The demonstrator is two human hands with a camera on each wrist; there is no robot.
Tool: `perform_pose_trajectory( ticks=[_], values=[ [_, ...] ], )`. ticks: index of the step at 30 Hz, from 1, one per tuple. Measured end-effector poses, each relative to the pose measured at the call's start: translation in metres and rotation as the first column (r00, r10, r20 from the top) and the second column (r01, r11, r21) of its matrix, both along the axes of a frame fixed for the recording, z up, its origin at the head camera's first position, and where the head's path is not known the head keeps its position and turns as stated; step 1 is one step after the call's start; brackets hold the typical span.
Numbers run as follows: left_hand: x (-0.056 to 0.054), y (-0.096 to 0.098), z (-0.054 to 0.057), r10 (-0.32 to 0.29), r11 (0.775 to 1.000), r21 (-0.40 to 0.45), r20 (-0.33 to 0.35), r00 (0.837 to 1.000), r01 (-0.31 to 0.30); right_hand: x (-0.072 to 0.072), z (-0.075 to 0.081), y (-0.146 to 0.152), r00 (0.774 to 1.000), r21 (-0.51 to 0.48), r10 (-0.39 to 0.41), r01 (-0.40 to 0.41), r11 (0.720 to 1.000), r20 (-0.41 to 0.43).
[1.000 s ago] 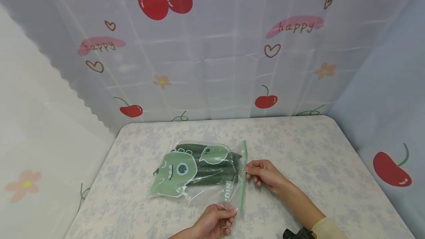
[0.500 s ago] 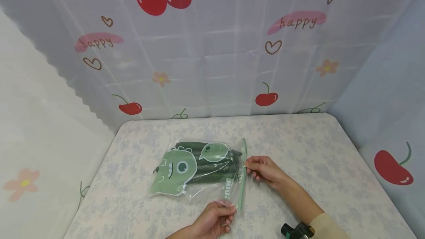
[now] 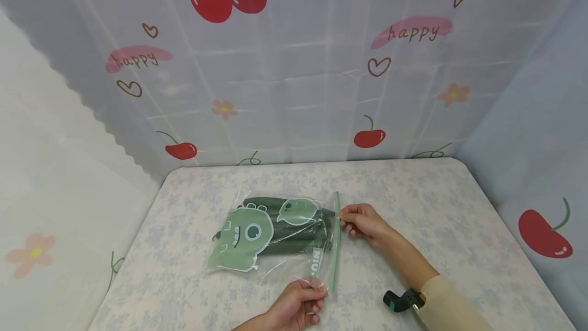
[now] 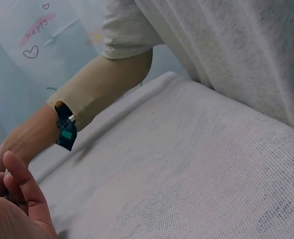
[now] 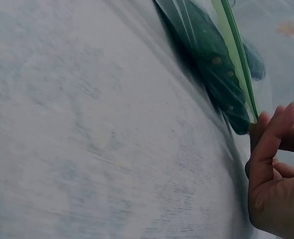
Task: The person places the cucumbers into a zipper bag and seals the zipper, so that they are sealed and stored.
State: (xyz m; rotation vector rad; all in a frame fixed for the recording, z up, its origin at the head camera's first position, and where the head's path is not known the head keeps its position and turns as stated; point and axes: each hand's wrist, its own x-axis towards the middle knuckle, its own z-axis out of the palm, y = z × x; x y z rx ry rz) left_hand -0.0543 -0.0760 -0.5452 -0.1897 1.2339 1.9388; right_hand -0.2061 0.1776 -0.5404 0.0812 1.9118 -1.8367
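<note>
A clear zip-lock bag [image 3: 241, 259] with green cartoon prints lies flat on the table, its green zip edge [image 3: 335, 259] facing right. Dark green cucumbers [image 3: 291, 246] show through the plastic. At the bag's near right corner, my left hand [image 3: 298, 304] pinches the plastic between thumb and fingers. My right hand [image 3: 366, 222] pinches the zip edge farther up, towards its far end. In the right wrist view the green strip [image 5: 236, 55] runs into the fingers of the right hand [image 5: 279, 167]. The left wrist view shows the left hand [image 4: 17, 204] only in part; the bag is out of sight there.
A pale floral cloth covers the table [image 3: 422, 203]. Curtains with cherry prints [image 3: 285, 91] stand behind it and at both sides. On the right forearm sits a black wrist-worn device [image 3: 404, 300], beside a beige sleeve [image 3: 450, 305].
My right hand has slid along the zip edge away from me, towards the bag's far corner. The left hand keeps its pinch at the near corner, and the bag stays in place.
</note>
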Motion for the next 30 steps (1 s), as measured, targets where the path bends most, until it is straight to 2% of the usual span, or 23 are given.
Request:
perform_pose_trajectory(
  ticks=[7, 10, 17, 19, 21, 23, 26, 28, 29, 30],
  values=[
    [0.000, 0.001, -0.003, 0.004, 1.000, -0.005, -0.004, 1.000, -0.004, -0.027, 0.001, 0.002, 0.998, 0.067, -0.056, 0.058, 0.996, -0.031],
    [0.000, 0.003, -0.005, 0.010, 1.000, -0.009, -0.005, 1.000, -0.010, -0.038, 0.001, 0.007, 0.997, 0.097, -0.055, 0.061, 0.993, -0.061],
    [-0.004, 0.011, -0.004, 0.043, 0.999, -0.017, -0.001, 0.999, -0.043, -0.056, 0.005, 0.014, 0.990, 0.169, -0.074, 0.094, 0.981, -0.120],
    [-0.006, 0.012, -0.002, 0.008, 1.000, -0.006, 0.001, 1.000, -0.008, -0.059, 0.007, 0.014, 0.990, 0.183, -0.064, 0.087, 0.979, -0.128],
    [-0.008, 0.010, 0.001, -0.067, 0.998, 0.010, -0.003, 0.998, 0.067, -0.061, 0.009, 0.013, 0.988, 0.200, -0.055, 0.083, 0.976, -0.141],
    [-0.010, 0.008, 0.007, -0.168, 0.986, 0.019, -0.017, 0.986, 0.168, -0.063, 0.011, 0.012, 0.987, 0.217, -0.049, 0.082, 0.973, -0.153],
    [-0.014, 0.001, 0.022, -0.288, 0.957, -0.005, -0.079, 0.954, 0.289, -0.064, 0.010, 0.011, 0.986, 0.227, -0.042, 0.078, 0.971, -0.160],
    [-0.021, -0.005, 0.033, -0.328, 0.945, -0.050, -0.174, 0.929, 0.324, -0.063, 0.008, 0.011, 0.988, 0.225, -0.039, 0.073, 0.972, -0.152],
    [-0.025, -0.009, 0.039, -0.337, 0.941, -0.085, -0.241, 0.910, 0.326, -0.061, 0.007, 0.012, 0.989, 0.223, -0.044, 0.076, 0.972, -0.142],
    [-0.029, -0.015, 0.044, -0.342, 0.940, -0.133, -0.319, 0.884, 0.315, -0.058, 0.007, 0.013, 0.990, 0.222, -0.040, 0.071, 0.973, -0.138]
  ],
)
